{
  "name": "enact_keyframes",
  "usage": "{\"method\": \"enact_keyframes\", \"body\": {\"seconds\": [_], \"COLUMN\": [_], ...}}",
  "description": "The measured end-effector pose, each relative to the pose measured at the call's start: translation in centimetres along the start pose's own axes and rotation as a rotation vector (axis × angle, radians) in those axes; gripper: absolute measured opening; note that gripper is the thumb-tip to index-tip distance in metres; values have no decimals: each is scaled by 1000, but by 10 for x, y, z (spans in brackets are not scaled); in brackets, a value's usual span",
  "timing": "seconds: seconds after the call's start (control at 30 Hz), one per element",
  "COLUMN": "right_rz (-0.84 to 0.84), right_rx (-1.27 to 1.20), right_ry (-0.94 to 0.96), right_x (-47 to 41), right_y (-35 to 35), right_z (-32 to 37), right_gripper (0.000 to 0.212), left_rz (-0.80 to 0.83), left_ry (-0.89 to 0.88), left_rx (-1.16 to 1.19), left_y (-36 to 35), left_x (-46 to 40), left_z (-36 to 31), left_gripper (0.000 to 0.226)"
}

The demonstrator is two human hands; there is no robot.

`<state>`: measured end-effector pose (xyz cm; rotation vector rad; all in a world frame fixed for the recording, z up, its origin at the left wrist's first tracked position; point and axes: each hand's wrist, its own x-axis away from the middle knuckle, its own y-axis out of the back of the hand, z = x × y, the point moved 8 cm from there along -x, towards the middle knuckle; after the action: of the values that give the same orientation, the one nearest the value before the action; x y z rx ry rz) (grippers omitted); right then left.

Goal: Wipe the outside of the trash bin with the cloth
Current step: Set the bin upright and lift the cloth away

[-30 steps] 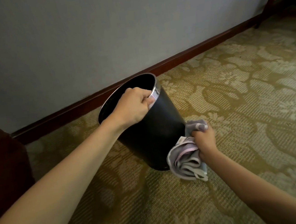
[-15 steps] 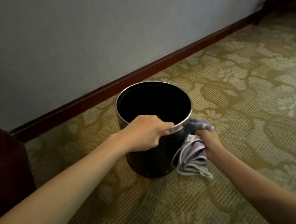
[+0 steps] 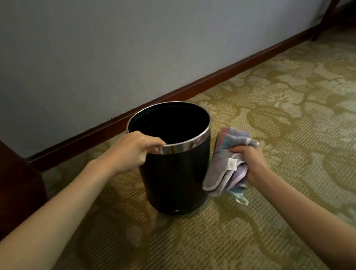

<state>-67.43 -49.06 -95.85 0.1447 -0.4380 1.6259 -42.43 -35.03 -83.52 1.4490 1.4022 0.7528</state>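
Observation:
A black round trash bin [image 3: 174, 178] with a shiny metal rim stands upright on the carpet, its inside dark and apparently empty. My left hand [image 3: 132, 151] grips the near left part of the rim, fingers curled over the edge. My right hand [image 3: 250, 161] clutches a bunched pale purple cloth [image 3: 224, 171] with a white label. The cloth presses against the bin's right outer wall, from just below the rim down toward the base.
Patterned olive carpet [image 3: 280, 125] spreads to the right and toward me. A grey wall with a dark red skirting board [image 3: 221, 79] runs behind the bin. Dark wooden furniture [image 3: 5, 184] stands at the left, and a wooden leg [image 3: 334, 2] slants at top right.
The bin was tilted away from me, then set upright on the carpet. My left hand stayed on the rim, and the cloth stayed against the bin's right side.

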Motion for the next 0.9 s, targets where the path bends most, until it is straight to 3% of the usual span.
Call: {"method": "enact_keyframes", "body": {"seconds": [0.23, 0.4, 0.47, 0.53, 0.63, 0.9], "right_rz": [-17, 37, 53, 70, 90, 221], "right_rx": [75, 101, 110, 113, 129, 70], "right_ry": [62, 135, 156, 173, 185, 185], "right_x": [-1, -2, -3, -1, 3, 54], "right_y": [-1, -8, -13, -19, -32, -98], "right_z": [28, 57, 67, 79, 104, 246], "right_gripper": [19, 19, 17, 21, 26, 41], "left_rz": [192, 137, 211, 235, 86, -251], "left_ry": [-86, -117, -26, 125, 294, 627], "left_rx": [-34, -60, 49, 324, 598, 642], "left_y": [-30, -32, -34, -28, 3, 139], "left_x": [33, 42, 39, 35, 25, -34], "left_z": [-28, -35, -27, -16, -6, -25], "left_gripper": [28, 29, 27, 23, 20, 19]}}
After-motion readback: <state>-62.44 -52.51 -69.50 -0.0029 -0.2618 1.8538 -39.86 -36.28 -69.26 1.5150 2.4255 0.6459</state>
